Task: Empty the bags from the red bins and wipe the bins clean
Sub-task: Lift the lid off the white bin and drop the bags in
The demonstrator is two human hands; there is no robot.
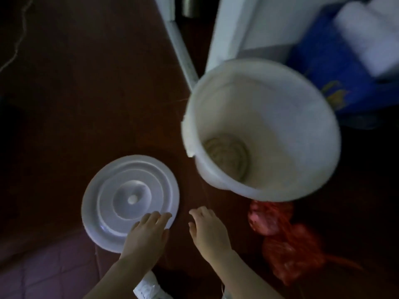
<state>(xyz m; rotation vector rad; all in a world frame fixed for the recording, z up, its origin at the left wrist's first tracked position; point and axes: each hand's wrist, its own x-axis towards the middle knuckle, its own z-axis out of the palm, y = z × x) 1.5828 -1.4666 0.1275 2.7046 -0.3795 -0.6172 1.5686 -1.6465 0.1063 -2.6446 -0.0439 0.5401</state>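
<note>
A white round bucket [280, 117] stands open on the dark floor, with a dark residue at its bottom. Its white round lid [121, 190] lies flat on the floor to the left. My left hand [146, 231] rests with straight fingers on the lid's near right edge. My right hand [208, 227] hovers beside it over the floor, fingers relaxed, holding nothing. A crumpled red plastic bag [285, 240] lies on the floor below the bucket, to the right of my right hand. No red bin shows in this view.
A white cabinet or door frame [237, 29] stands behind the bucket. A blue package with white rolls [349, 46] sits at the top right. My white shoe [149, 285] is at the bottom. Pinkish tiles [43, 272] lie at the lower left.
</note>
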